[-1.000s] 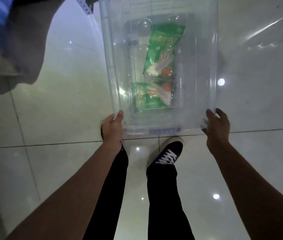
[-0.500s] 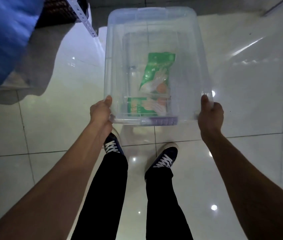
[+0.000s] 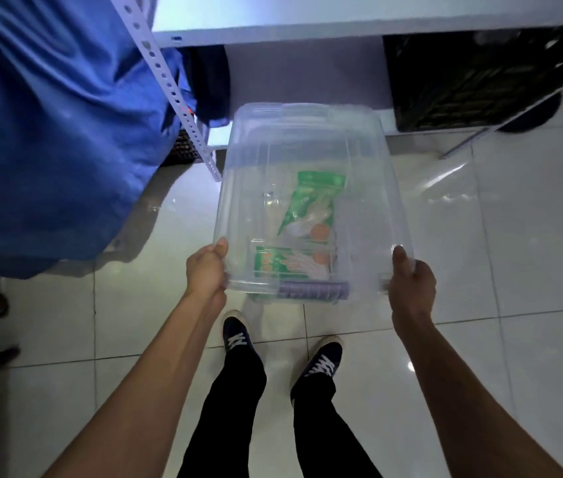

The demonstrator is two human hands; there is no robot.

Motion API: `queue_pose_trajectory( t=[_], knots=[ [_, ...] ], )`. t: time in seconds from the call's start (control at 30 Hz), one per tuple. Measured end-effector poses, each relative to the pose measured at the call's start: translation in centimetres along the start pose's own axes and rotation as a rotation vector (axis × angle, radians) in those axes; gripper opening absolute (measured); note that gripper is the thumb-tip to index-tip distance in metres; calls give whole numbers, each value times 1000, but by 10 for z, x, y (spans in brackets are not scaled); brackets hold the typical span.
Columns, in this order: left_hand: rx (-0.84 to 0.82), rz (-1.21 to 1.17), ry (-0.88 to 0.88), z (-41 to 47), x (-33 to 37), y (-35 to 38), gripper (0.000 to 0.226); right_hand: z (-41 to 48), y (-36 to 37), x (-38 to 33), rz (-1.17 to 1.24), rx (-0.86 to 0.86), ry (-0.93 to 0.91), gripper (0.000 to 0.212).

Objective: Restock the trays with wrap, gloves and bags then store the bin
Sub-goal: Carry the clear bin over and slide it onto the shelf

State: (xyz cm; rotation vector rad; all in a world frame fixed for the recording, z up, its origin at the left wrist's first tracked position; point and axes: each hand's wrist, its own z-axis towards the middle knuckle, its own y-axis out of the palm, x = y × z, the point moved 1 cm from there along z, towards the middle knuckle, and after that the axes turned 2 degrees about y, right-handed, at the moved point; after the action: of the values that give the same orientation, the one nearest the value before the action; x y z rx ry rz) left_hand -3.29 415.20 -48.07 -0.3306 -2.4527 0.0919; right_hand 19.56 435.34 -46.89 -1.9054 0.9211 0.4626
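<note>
Both arms outstretched; left hand (image 3: 206, 267) and right hand (image 3: 412, 282) fingers curled, grasping bin (image 3: 369, 188) near corners.

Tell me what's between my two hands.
In the head view, the bin's near end, gripped by left hand and right hand: its purple handle, with a green glove pack just inside.

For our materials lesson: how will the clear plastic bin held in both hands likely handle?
Probably light: the bin holds only two green packets. Likely stiff: the left hand and right hand carry it by its near corners without visible sag. Its glossy walls may be slippery.
</note>
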Motion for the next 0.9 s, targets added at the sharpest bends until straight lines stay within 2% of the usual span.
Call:
queue_pose_trajectory(
  t=[0.13, 0.3, 0.5, 0.63, 0.7, 0.8, 0.9],
  knots=[
    [-29, -23, 80, -15, 54, 2, 13, -15, -7, -47, 46, 26, -51, 43],
    [-104, -6, 154, 0, 107, 20, 20, 4, 6, -91, 99, 35, -107, 43],
    [-111, 4, 166, 42, 126, 65, 17, 70, 44, -121, 90, -28, -138, 51],
    [-122, 4, 204, 66, 129, 93, 13, 116, 63, -134, -10, -92, -159, 50],
    [-100, -12, 226, 73, 129, 105, 23, 137, 67, -136, -54, -131, -175, 48],
    [-51, -24, 313, 81, 129, 119, 55, 161, 72, -148, -26, -187, -210, 42],
    [-36, 5, 405, 85, 134, 140, 63, 181, 80, -166, 40, -226, -217, 64]
  ],
)
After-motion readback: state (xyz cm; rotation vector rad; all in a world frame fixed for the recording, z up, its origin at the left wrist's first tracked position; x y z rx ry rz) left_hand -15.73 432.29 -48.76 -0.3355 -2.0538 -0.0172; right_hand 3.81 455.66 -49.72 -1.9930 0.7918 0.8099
